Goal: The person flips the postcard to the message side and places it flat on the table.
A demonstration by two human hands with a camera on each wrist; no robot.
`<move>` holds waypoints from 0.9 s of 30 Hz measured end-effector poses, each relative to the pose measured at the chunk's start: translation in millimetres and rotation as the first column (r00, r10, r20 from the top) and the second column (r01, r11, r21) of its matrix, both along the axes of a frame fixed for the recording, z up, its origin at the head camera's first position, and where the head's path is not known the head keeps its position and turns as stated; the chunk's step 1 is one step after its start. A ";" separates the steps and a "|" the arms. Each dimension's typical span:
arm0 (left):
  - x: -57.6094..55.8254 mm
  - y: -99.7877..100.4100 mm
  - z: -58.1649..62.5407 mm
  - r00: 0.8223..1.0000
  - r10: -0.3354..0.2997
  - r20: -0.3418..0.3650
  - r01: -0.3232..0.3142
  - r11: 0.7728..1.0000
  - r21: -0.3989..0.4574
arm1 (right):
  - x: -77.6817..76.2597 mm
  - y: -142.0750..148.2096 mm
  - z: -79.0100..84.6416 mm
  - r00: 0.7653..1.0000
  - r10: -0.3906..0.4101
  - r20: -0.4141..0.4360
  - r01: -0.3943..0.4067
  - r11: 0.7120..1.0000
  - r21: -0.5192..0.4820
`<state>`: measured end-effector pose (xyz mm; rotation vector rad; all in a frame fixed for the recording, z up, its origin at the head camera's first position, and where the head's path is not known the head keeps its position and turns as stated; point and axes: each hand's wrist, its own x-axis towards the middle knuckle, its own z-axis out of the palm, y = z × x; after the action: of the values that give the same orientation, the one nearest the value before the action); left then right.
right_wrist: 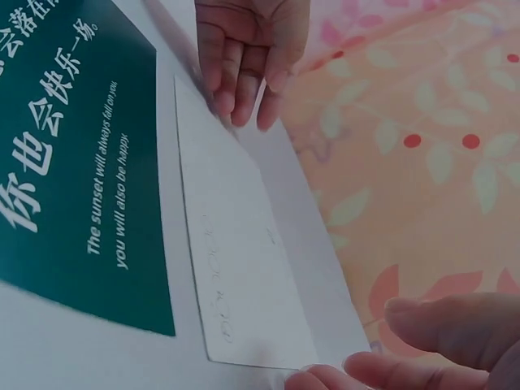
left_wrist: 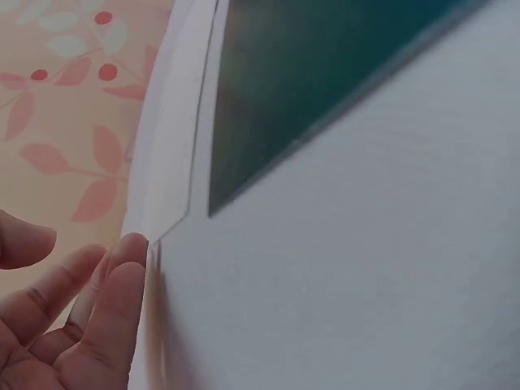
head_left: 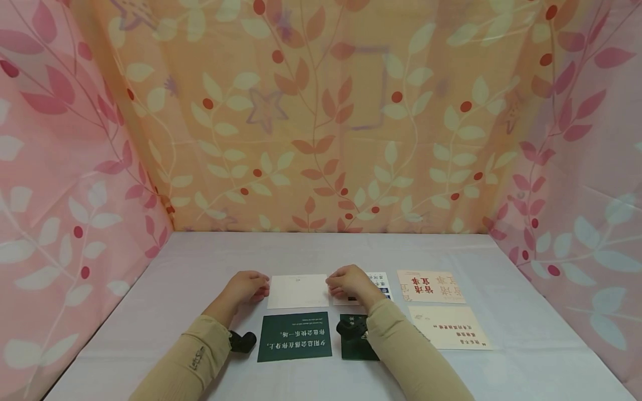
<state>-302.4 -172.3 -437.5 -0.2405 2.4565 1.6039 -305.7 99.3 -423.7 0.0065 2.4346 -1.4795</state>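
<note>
A white table [head_left: 311, 253] spreads beneath both hands. A green card [head_left: 295, 337] with pale lettering lies on the person's side of them. Directly between the hands lies a white card [head_left: 298, 292]; the left hand [head_left: 248, 288], loosely relaxed, thumb apart, meets one short edge, the right hand [head_left: 353, 284], thumb likewise apart, the opposite edge.

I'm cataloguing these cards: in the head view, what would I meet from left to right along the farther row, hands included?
Left hand, mostly blank white card, right hand, pale card with large red characters.
</note>
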 end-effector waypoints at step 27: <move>-6.4 58.3 19.6 0.997 -0.063 -0.045 0.069 0.988 0.136 | -6.3 54.6 13.9 0.998 -0.045 -0.045 0.044 0.999 -0.013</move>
<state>-308.7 -114.0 -418.0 -0.1056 2.3442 1.7565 -312.0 154.0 -409.8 0.0251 2.4759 -1.5295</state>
